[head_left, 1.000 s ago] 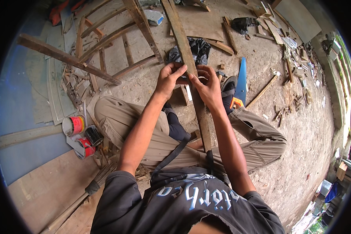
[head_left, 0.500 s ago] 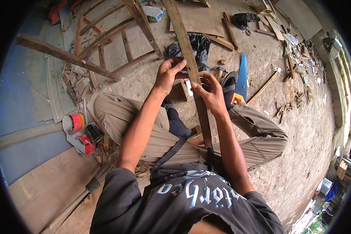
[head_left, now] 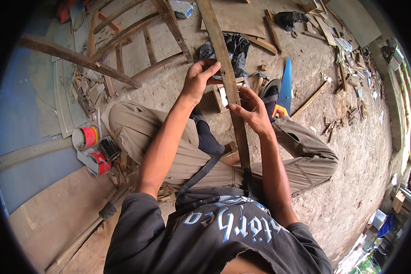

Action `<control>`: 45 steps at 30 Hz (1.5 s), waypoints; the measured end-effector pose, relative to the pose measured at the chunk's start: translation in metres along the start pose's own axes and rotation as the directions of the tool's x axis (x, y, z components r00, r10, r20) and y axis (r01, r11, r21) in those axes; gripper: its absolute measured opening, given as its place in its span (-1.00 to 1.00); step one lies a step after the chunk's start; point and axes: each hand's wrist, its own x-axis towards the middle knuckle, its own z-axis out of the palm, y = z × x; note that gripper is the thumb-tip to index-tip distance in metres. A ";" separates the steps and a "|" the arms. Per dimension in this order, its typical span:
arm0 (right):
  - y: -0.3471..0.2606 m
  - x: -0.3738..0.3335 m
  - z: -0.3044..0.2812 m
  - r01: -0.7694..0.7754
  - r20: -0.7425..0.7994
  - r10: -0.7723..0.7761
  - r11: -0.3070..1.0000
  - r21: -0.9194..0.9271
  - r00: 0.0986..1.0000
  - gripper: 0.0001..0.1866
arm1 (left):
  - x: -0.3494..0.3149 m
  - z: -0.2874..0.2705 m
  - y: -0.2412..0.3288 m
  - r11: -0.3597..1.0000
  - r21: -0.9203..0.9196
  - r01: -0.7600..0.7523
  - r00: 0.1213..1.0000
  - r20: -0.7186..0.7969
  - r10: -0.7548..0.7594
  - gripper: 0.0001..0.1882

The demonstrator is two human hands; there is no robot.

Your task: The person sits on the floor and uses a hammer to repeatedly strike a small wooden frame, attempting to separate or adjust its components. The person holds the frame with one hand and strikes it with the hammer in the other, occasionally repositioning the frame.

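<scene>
A long, flat strip of worn wood (head_left: 239, 132) runs from the top of the view down to my lap, between my two hands. My left hand (head_left: 200, 81) grips its left edge, thumb on the upper face and fingers partly hidden behind. Lower down, my right hand (head_left: 255, 114) pinches the right edge between thumb and fingers. Beneath the strip, between my feet, is a small wooden box-like piece (head_left: 218, 98) with a white patch, partly covered. A handsaw with a blue blade (head_left: 286, 86) and orange handle lies by my right foot.
A wooden frame with rungs (head_left: 128, 36) stands at the far left. Open paint cans (head_left: 87, 137) sit by my left knee. Black plastic bags (head_left: 235, 48) lie ahead. Offcuts (head_left: 351, 91) litter the floor at right, near a thin stick (head_left: 310, 98).
The strip has shifted slightly to the right. My left hand sits a little higher in the view, and my right hand has moved slightly right and down. Both still hold the strip.
</scene>
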 end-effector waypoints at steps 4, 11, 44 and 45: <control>-0.003 -0.006 -0.009 -0.063 0.085 0.063 0.998 -0.011 0.994 -0.39 | 0.001 -0.004 -0.004 1.000 0.009 0.013 1.000 -0.015 -0.013 -0.77; -0.008 -0.008 -0.012 -0.066 0.088 0.072 0.995 -0.071 0.994 -0.38 | 0.001 -0.002 -0.003 1.000 0.011 0.015 0.999 -0.029 -0.015 -0.78; 0.062 -0.061 -0.010 0.061 -0.218 -0.121 0.963 -0.263 0.969 -0.79 | 0.008 -0.014 -0.019 0.984 0.137 0.117 0.980 -0.175 -0.093 -0.79; 0.061 -0.061 -0.009 -0.026 -0.260 -0.012 0.989 -0.142 0.966 -0.81 | 0.008 -0.015 -0.019 0.980 0.144 0.135 0.980 -0.168 -0.110 -0.76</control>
